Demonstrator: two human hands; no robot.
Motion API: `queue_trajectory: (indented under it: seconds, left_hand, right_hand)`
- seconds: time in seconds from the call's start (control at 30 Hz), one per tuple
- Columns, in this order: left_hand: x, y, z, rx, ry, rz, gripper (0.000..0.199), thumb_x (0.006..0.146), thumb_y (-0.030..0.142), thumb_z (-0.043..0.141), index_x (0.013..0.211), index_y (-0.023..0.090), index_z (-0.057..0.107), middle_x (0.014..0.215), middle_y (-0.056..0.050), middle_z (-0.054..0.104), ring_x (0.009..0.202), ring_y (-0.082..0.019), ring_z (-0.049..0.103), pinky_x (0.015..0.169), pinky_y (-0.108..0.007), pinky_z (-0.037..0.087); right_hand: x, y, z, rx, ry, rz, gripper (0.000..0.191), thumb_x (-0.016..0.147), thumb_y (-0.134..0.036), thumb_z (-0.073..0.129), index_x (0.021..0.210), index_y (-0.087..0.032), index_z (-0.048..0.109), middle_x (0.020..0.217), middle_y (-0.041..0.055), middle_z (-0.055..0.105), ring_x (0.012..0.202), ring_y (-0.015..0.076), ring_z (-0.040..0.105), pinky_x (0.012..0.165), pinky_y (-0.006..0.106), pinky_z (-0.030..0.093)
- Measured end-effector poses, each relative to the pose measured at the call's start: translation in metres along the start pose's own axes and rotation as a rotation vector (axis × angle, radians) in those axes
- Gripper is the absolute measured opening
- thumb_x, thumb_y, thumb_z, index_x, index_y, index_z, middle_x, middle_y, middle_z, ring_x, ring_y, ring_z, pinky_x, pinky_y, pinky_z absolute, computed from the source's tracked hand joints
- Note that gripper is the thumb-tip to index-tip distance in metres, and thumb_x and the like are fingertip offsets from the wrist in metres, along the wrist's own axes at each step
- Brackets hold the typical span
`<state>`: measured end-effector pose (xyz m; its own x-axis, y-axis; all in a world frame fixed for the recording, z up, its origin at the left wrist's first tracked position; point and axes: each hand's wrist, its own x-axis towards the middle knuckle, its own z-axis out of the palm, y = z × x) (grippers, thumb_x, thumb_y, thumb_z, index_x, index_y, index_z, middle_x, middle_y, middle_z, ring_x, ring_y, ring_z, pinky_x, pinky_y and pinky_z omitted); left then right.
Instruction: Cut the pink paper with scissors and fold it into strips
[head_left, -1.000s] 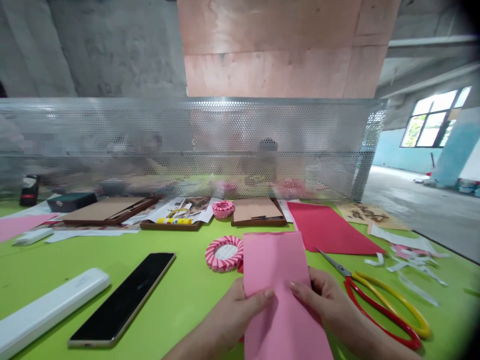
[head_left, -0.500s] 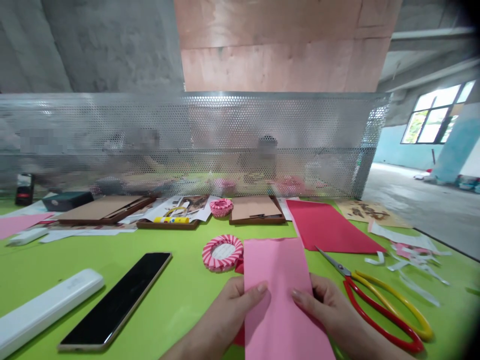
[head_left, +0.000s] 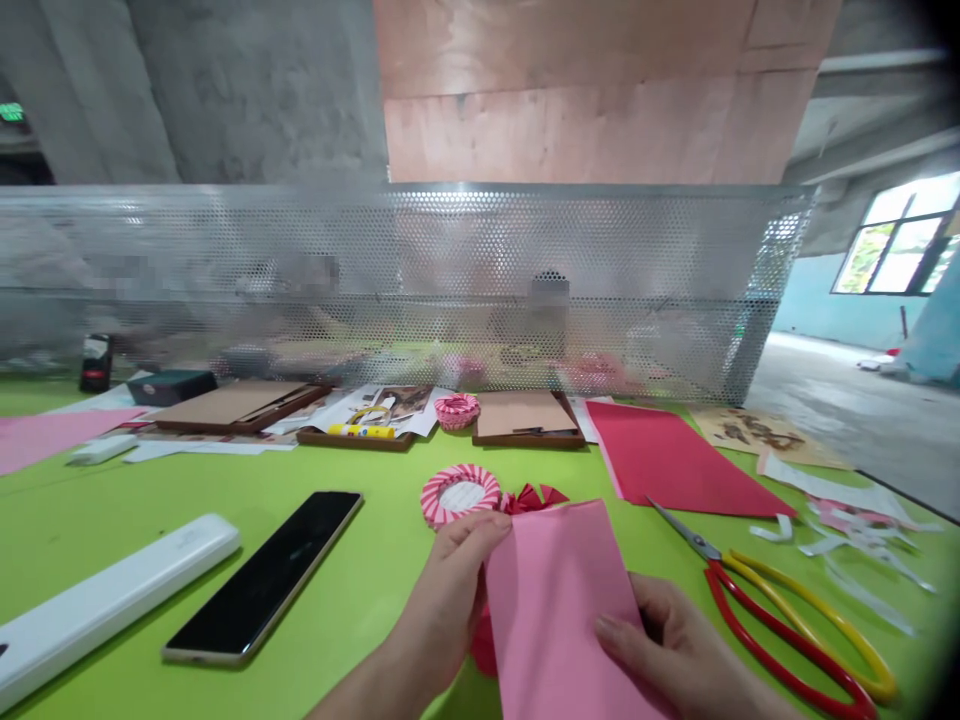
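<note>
The pink paper sheet (head_left: 555, 610) lies at bottom centre of the frame, its long axis running up and away from the person, its lower end cut off by the frame edge. The left hand (head_left: 448, 590) pinches its upper left edge, nearer the top; the right hand (head_left: 660, 640) grips its right edge lower down. Red paper (head_left: 484, 648) shows beneath, mostly hidden, its shape hard to make out.

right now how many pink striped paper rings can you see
2. One paper ring lies on the green table just beyond the left hand; a second paper ring sits farther back between two brown trays. More may be hidden.
</note>
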<state>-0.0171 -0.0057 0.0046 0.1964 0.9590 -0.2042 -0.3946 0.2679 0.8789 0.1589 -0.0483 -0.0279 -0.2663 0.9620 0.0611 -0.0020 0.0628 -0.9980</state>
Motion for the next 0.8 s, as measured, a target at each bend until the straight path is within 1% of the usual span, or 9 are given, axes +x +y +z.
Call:
queue_trajectory:
  seconds: [0.07, 0.2, 0.3, 0.4, 0.5, 0.6, 0.7, 0.8]
  left_hand:
    - [0.001, -0.001, 0.0, 0.002, 0.03, -0.004, 0.019, 0.062, 0.032, 0.068, 0.059, 0.015, 0.058, 0.049, 0.004, 0.053, 0.044, -0.007, 0.045, 0.042, -0.016, 0.035]
    - [0.002, -0.001, 0.0, 0.003, 0.047, -0.013, 0.02, 0.062, 0.032, 0.066, 0.058, 0.015, 0.055, 0.05, 0.003, 0.054, 0.045, -0.009, 0.046, 0.043, -0.019, 0.036]
    - [0.002, -0.001, 0.0, -0.005, 0.023, -0.036, 0.018, 0.065, 0.031, 0.063, 0.061, 0.016, 0.054, 0.051, 0.002, 0.055, 0.046, -0.011, 0.048, 0.044, -0.02, 0.036]
    - [0.003, 0.001, 0.003, -0.005, 0.01, -0.059, 0.018, 0.068, 0.032, 0.059, 0.065, 0.016, 0.054, 0.053, 0.0, 0.057, 0.048, -0.012, 0.05, 0.045, -0.021, 0.037]
    - [0.003, 0.003, 0.005, -0.048, 0.049, -0.09, 0.016, 0.068, 0.031, 0.057, 0.067, 0.015, 0.054, 0.056, -0.001, 0.058, 0.051, -0.014, 0.052, 0.049, -0.023, 0.04]
    - [0.002, 0.005, 0.006, -0.109, 0.064, -0.108, 0.012, 0.068, 0.027, 0.056, 0.065, 0.016, 0.053, 0.056, 0.0, 0.057, 0.052, -0.013, 0.051, 0.051, -0.023, 0.04]
    - [0.001, 0.007, 0.005, -0.129, 0.035, -0.104, 0.011, 0.067, 0.024, 0.054, 0.061, 0.015, 0.053, 0.054, 0.001, 0.053, 0.051, -0.011, 0.048, 0.049, -0.021, 0.038]
    - [0.001, 0.008, 0.002, -0.104, -0.013, -0.05, 0.01, 0.065, 0.022, 0.054, 0.061, 0.013, 0.057, 0.056, 0.001, 0.052, 0.053, -0.01, 0.046, 0.049, -0.019, 0.036]
  right_hand:
    - [-0.001, -0.001, 0.001, 0.052, -0.018, 0.037, 0.038, 0.067, -0.049, 0.059, 0.074, -0.012, 0.06, 0.06, 0.0001, 0.046, 0.053, 0.0094, 0.038, 0.048, 0.021, 0.029]
    - [-0.003, -0.002, 0.002, 0.147, -0.026, 0.086, 0.038, 0.065, -0.047, 0.062, 0.074, -0.011, 0.061, 0.061, 0.0008, 0.049, 0.054, 0.0087, 0.041, 0.048, 0.019, 0.03]
    - [-0.004, -0.001, 0.001, 0.161, -0.028, 0.085, 0.035, 0.065, -0.045, 0.064, 0.072, -0.011, 0.061, 0.061, 0.0003, 0.05, 0.053, 0.0078, 0.042, 0.047, 0.018, 0.03]
    - [-0.004, 0.001, 0.0, 0.17, -0.041, 0.083, 0.036, 0.065, -0.046, 0.063, 0.075, -0.012, 0.062, 0.064, 0.0018, 0.053, 0.055, 0.0089, 0.045, 0.048, 0.018, 0.032]
    - [-0.004, 0.002, -0.001, 0.127, -0.03, 0.096, 0.038, 0.066, -0.048, 0.062, 0.077, -0.012, 0.062, 0.065, 0.0027, 0.054, 0.056, 0.01, 0.045, 0.048, 0.019, 0.032]
    - [-0.004, 0.002, -0.001, 0.074, -0.001, 0.089, 0.039, 0.067, -0.049, 0.06, 0.077, -0.012, 0.061, 0.063, 0.002, 0.051, 0.054, 0.0097, 0.042, 0.047, 0.02, 0.03]
    - [-0.004, 0.005, -0.001, -0.002, 0.025, 0.049, 0.04, 0.068, -0.05, 0.058, 0.076, -0.011, 0.06, 0.062, 0.0017, 0.048, 0.055, 0.0096, 0.04, 0.048, 0.02, 0.029]
    - [-0.005, 0.009, -0.004, -0.113, 0.055, 0.024, 0.04, 0.07, -0.05, 0.054, 0.075, -0.011, 0.059, 0.062, 0.0024, 0.046, 0.057, 0.0116, 0.041, 0.047, 0.021, 0.03]
